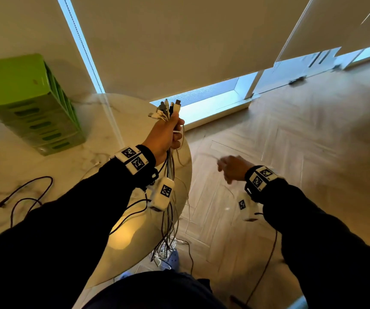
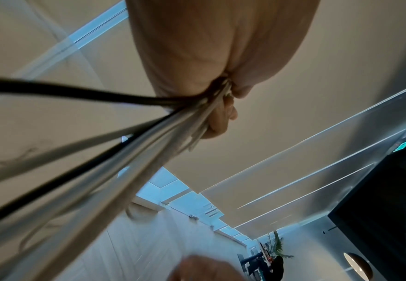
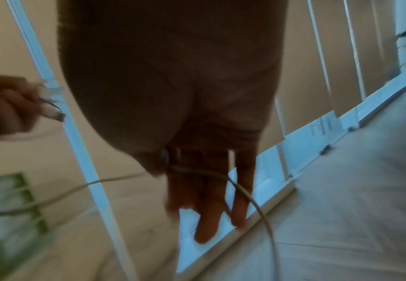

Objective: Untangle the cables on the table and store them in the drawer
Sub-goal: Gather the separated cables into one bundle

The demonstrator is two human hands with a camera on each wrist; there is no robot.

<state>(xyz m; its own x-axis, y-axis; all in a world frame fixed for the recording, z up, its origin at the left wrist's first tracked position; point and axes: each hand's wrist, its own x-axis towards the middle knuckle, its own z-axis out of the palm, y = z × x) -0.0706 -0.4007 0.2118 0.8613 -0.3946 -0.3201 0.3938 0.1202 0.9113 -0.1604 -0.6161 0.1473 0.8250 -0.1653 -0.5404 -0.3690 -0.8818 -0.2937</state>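
My left hand (image 1: 166,134) is raised over the round table's right edge and grips a bundle of cables (image 1: 168,166). Their plugs (image 1: 168,108) stick up out of the fist, and the black, grey and white strands hang down past the table edge to the floor. In the left wrist view the curled fingers (image 2: 219,117) clamp the bundle (image 2: 149,142). My right hand (image 1: 231,168) is out over the floor, blurred. In the right wrist view a thin pale cable (image 3: 125,178) crosses its straight fingers (image 3: 206,209), and the thumb seems to pinch it there.
A green drawer unit (image 1: 30,103) stands at the back left of the marble table (image 1: 90,141), all drawers closed. A loose black cable (image 1: 30,190) and a white cable end (image 1: 95,162) lie on the tabletop. Wooden floor spreads to the right below low windows.
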